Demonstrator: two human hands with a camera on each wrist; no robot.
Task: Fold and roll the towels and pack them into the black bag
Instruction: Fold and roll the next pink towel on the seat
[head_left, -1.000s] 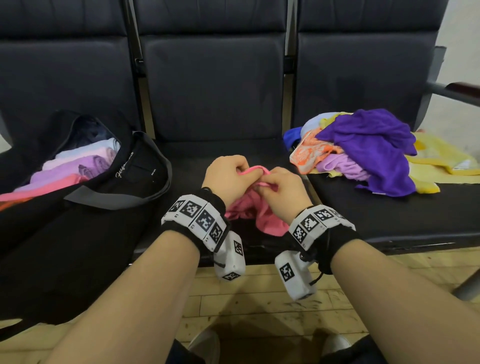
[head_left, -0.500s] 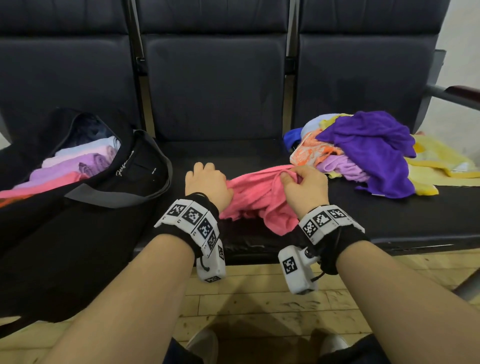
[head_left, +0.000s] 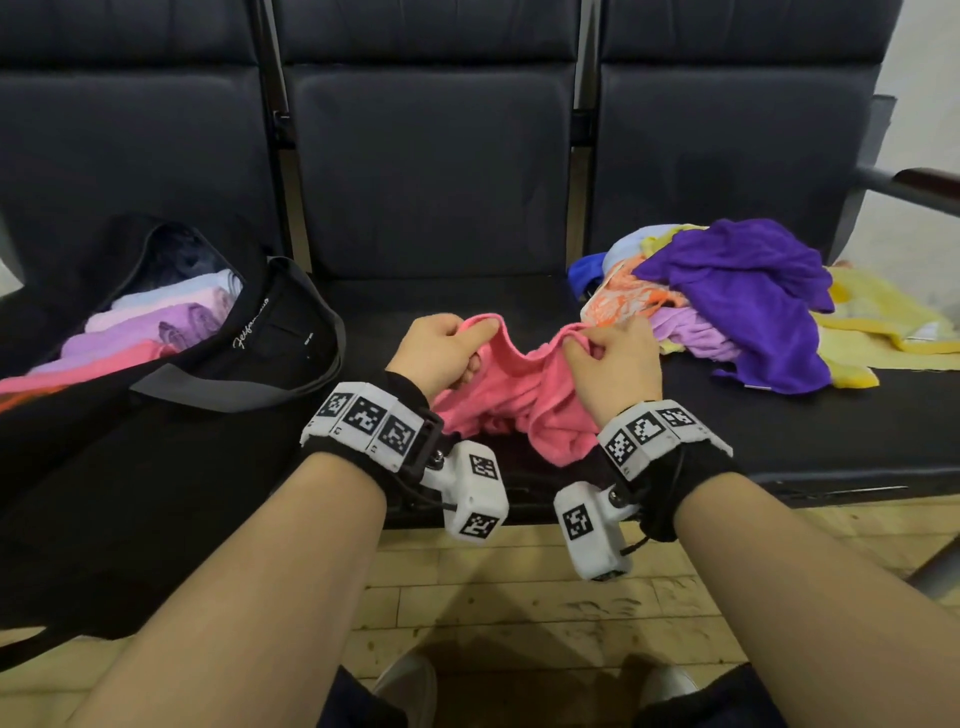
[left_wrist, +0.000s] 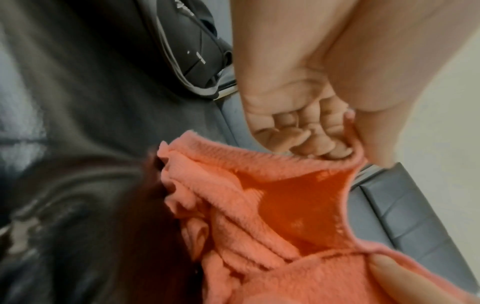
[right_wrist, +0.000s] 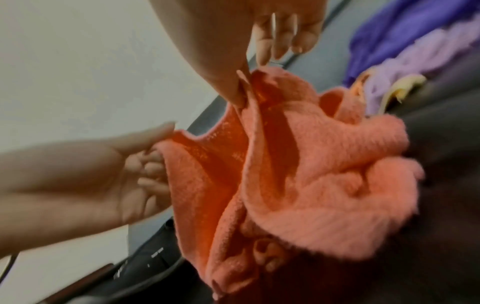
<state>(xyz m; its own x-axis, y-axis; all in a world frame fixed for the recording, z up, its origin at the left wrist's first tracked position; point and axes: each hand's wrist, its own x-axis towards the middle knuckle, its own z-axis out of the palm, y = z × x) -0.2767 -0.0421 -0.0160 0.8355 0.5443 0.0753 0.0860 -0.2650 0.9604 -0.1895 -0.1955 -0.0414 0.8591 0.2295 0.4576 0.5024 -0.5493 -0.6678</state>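
A pink towel (head_left: 524, 400) hangs bunched over the middle seat, its top edge sagging between my hands. My left hand (head_left: 475, 340) pinches the left end of that edge between thumb and curled fingers; the left wrist view shows this left hand (left_wrist: 346, 144) too. My right hand (head_left: 589, 340) pinches the right end, thumb against forefinger, and the right wrist view shows the right hand (right_wrist: 244, 92) on the edge. The black bag (head_left: 270, 374) lies open on the left seat, with several rolled towels (head_left: 156, 332) side by side inside.
A loose pile of towels (head_left: 737, 296), purple, orange, lilac, blue and yellow, covers the right seat. An armrest (head_left: 924, 184) juts out at the far right. The dark seat front (head_left: 805, 467) runs just beyond my wrists, with wooden floor (head_left: 519, 613) below.
My hands, close together a second ago, drew apart along the towel. They have now lifted its top edge off the seat, and the cloth sags between them.
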